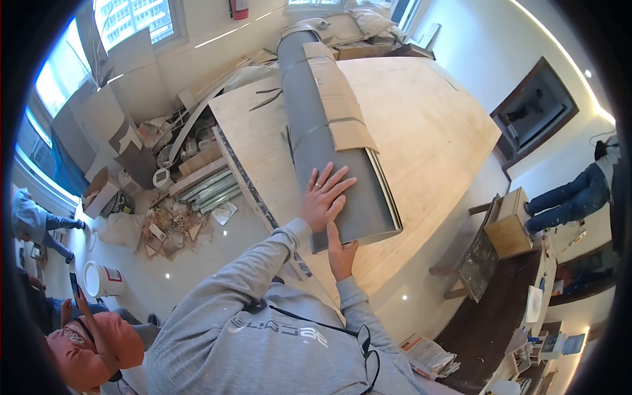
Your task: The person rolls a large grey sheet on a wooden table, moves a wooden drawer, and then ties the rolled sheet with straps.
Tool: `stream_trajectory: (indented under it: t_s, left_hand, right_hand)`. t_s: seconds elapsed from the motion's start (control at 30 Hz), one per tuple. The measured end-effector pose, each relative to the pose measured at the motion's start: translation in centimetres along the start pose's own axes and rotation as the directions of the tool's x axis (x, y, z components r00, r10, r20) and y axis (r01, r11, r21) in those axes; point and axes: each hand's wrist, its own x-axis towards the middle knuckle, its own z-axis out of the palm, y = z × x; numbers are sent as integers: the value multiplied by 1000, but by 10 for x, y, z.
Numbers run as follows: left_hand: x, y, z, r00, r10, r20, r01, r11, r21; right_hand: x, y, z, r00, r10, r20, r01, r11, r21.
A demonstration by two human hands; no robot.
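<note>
A long grey roll of sheet material [304, 112] lies lengthwise on a large plywood board [421, 125]. Straps or bands cross it, and a strip of brown cardboard [337, 92] covers part of its top. My left hand [324, 197], with a ring on one finger, rests flat on the roll near its close end, fingers spread. Just below it, my right hand [342, 253] grips the roll's near edge. Its thumb points up along the edge, while the other fingers are mostly hidden beneath. Dark loose strips [266, 99] lie beside the roll.
Scrap wood [168, 234] and metal profiles [210, 191] litter the floor left of the board. A white bucket [103, 279] stands near a person in an orange shirt [99, 349]. Another person [573, 194] stands on a wooden box [510, 224] at right, beside a low bench [477, 263].
</note>
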Motion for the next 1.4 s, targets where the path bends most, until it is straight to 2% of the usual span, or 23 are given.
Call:
stream_trajectory:
  t_s: [0.37, 0.57, 1.4]
  left_hand:
    - [-3, -1, -5, 1000, -10, 11, 10, 1000, -29]
    - [-4, -3, -5, 1000, -6, 10, 6, 999, -32]
    - [-7, -5, -5, 1000, -4, 10, 4, 999, -34]
  right_hand:
    - [-4, -1, 0, 997, 78, 29, -76, 996, -55]
    - [-4, 8, 2, 1000, 10, -9, -10, 999, -38]
    - [-8, 6, 3, 1000, 27, -6, -27, 998, -60]
